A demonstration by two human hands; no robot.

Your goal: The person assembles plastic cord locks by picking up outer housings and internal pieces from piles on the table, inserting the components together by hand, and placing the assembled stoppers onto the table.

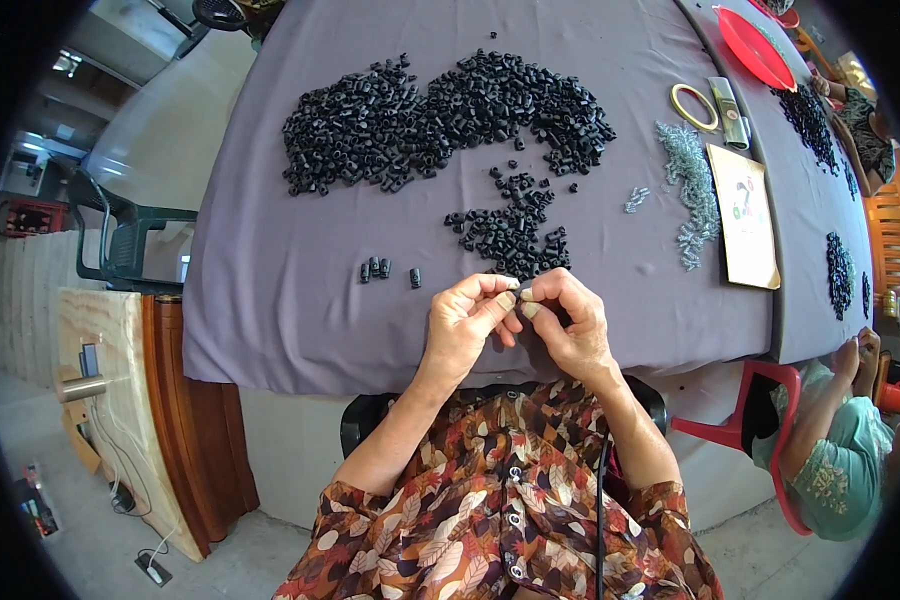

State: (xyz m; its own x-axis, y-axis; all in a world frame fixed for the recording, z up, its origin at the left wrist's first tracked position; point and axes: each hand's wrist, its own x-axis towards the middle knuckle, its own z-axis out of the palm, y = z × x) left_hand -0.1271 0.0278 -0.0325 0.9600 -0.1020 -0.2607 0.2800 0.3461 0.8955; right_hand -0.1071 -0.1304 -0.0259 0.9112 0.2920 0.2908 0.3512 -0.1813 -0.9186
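My left hand (467,318) and my right hand (574,318) meet fingertip to fingertip over the near part of the table, both closed in a pinch. Between them is a small black plastic piece (519,291), mostly hidden by the fingers. Just beyond the fingertips lies a small heap of loose black plastic pieces (515,225). Left of my hands, several longer black pieces (375,268) lie apart on the cloth. To the right are a few silvery pieces (636,199), perhaps springs, and a longer pile of the same (692,190).
A large heap of black pieces (450,120) spreads across the far table. On the right lie a tape roll (694,107), a printed card (743,215) and a red tray (753,48). Other people (838,460) sit along the right side. A green chair (135,230) stands left.
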